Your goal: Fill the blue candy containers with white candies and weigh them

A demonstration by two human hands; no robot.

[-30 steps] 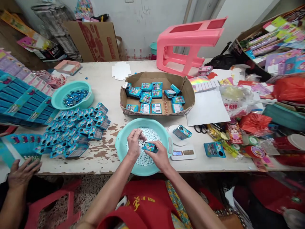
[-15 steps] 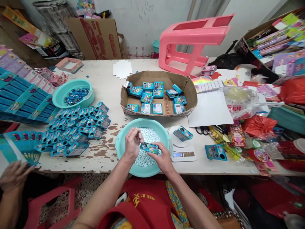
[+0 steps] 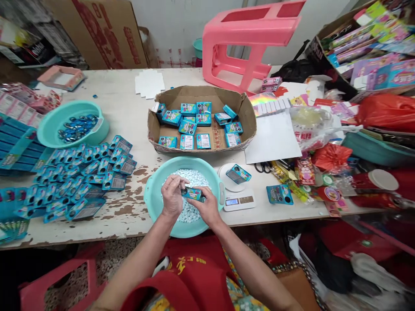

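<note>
My right hand [image 3: 208,207] grips a small blue candy box [image 3: 193,194] lying lengthwise above a turquoise basin [image 3: 149,196]. My left hand [image 3: 172,196] is closed, its fingers pinched together at the left end of the box; what they hold, if anything, is hidden. Pale round candies [image 3: 189,216] fill the bottom of the basin beneath both hands. To the right, another blue box [image 3: 238,173] rests tilted on the round pan of a white digital scale [image 3: 240,201].
Behind the basin stands a cut-down cardboard box [image 3: 202,150] holding several blue boxes. Open blue boxes [image 3: 87,172] crowd the table at left, near a turquoise bowl [image 3: 103,129] of shiny blue pieces. A pink stool [image 3: 210,56] lies at the back; packets clutter the right side.
The camera view has shifted, so the table things sit farther left. My left fingers have come up against the end of the box. Another person's hand at far left is out of view.
</note>
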